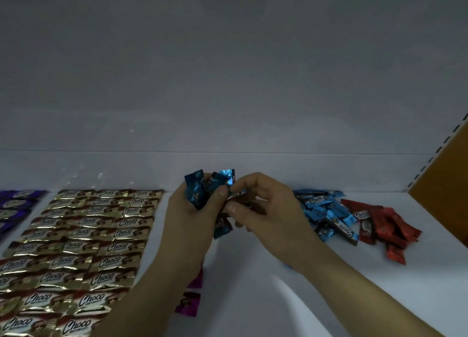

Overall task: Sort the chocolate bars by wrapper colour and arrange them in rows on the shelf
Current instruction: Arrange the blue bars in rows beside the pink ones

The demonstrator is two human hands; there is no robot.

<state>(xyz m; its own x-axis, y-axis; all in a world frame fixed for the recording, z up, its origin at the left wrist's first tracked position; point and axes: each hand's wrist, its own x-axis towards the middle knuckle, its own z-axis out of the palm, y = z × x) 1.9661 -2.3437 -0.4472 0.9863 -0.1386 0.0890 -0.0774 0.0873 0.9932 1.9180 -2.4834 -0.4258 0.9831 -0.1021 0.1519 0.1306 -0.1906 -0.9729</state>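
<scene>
A fan of blue-wrapped bars [202, 192] is held upright above the shelf [278, 298], near its middle; the left hand [192, 225] has its grip curled round the bundle, thumb pressed on the front, probably so the wrappers stay squared and ready to deal out one by one; the right hand [266, 210] pinches the end of a single bar [236, 197] between thumb and forefinger at the bundle's edge, apparently to draw it free or turn it face up. Just to the right lies a loose heap of blue bars [326, 215], touching a heap of red bars [387, 227]; both look unsorted into rows. To the left, gold bars [83, 235] lie in neat rows, with purple bars [15, 205] beyond them at the edge; a few magenta bars [188, 302] show under the left forearm. No box or tray is visible; the shelf alone carries everything.
</scene>
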